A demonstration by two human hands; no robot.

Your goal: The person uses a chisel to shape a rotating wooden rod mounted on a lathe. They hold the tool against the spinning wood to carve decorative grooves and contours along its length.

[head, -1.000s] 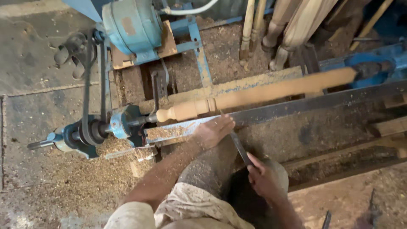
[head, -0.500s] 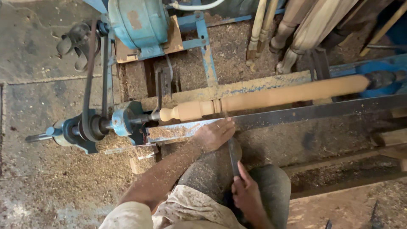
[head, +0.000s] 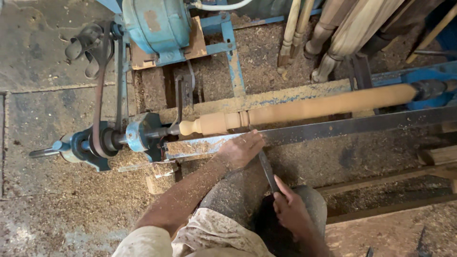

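Spindle: the pale wooden spindle (head: 304, 108) lies level between the blue headstock (head: 143, 134) and the tailstock (head: 428, 88).
Chisel: the dark chisel (head: 266, 167) crosses the steel tool rest (head: 342, 128), tip at the spindle's bead.
Left hand: the left hand (head: 240, 148) presses flat over blade and rest.
Right hand: the right hand (head: 290, 212) is wrapped around the handle, near the knee.
Room: narrow gap between rest and spindle; turned legs (head: 333, 33) crowd behind.
Floor: sawdust covers the stone floor (head: 43, 200).
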